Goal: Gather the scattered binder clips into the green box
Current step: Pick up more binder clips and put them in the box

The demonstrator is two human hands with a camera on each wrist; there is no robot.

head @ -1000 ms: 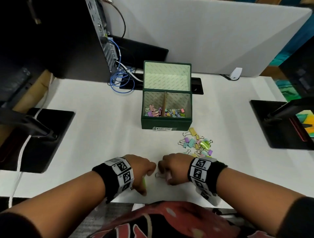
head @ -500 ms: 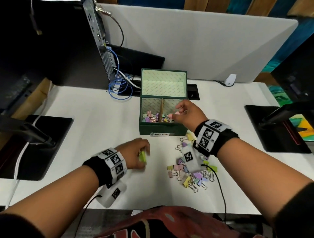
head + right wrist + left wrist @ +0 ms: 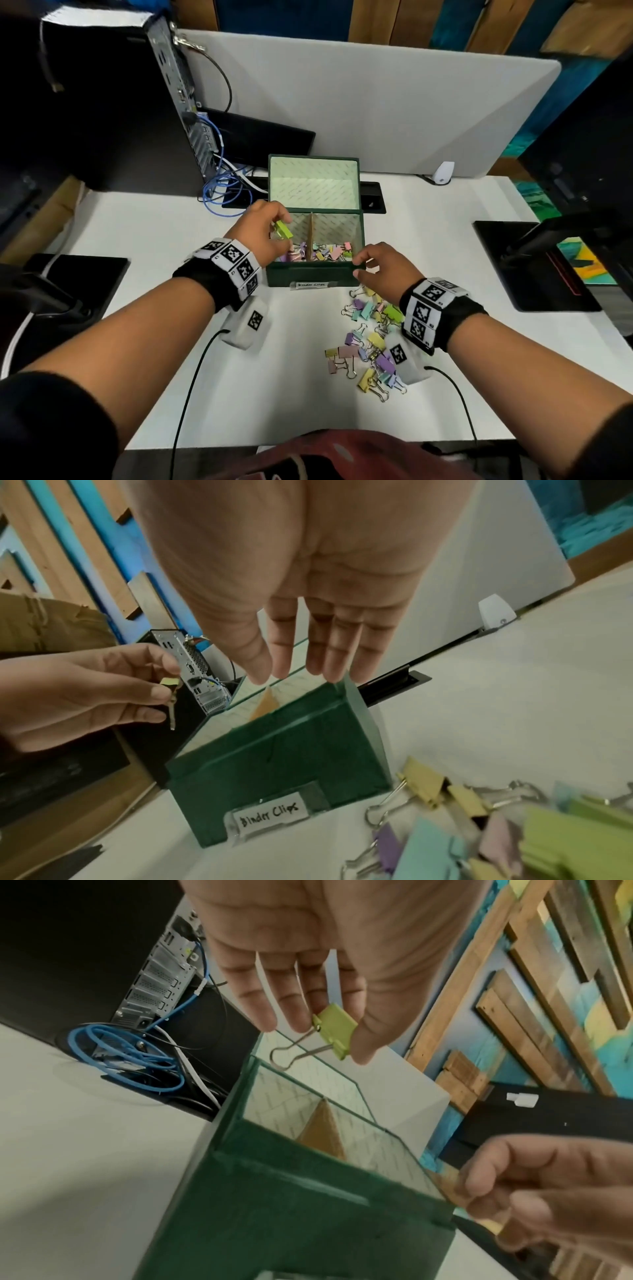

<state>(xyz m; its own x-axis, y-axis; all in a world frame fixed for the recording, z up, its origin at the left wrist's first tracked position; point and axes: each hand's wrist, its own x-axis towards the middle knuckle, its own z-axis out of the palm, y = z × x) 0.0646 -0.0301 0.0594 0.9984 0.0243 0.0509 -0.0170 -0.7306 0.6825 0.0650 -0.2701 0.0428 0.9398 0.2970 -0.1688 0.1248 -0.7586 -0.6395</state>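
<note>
A green box point(image 3: 308, 275) stands open mid-table, its lid point(image 3: 313, 181) upright, and both compartments hold several pastel binder clips point(image 3: 325, 251). My left hand point(image 3: 278, 224) pinches a lime green clip point(image 3: 286, 232) over the left compartment; the left wrist view shows that clip point(image 3: 334, 1026) between thumb and fingers, its wire handle hanging. My right hand point(image 3: 358, 267) hovers at the box's front right corner with relaxed fingers point(image 3: 334, 666) and nothing in it. A pile of scattered clips point(image 3: 368, 342) lies on the table in front of the box, under my right wrist.
A computer tower point(image 3: 120, 102) and a blue cable coil point(image 3: 222, 197) stand at the back left. Black monitor bases sit at the left point(image 3: 68, 291) and right point(image 3: 531, 263). A white divider point(image 3: 376, 102) closes off the back, with a small white device point(image 3: 443, 171) beside it.
My left hand carried the green clip from the near table up over the box's left compartment. My right hand drew back from over the box to its front right corner.
</note>
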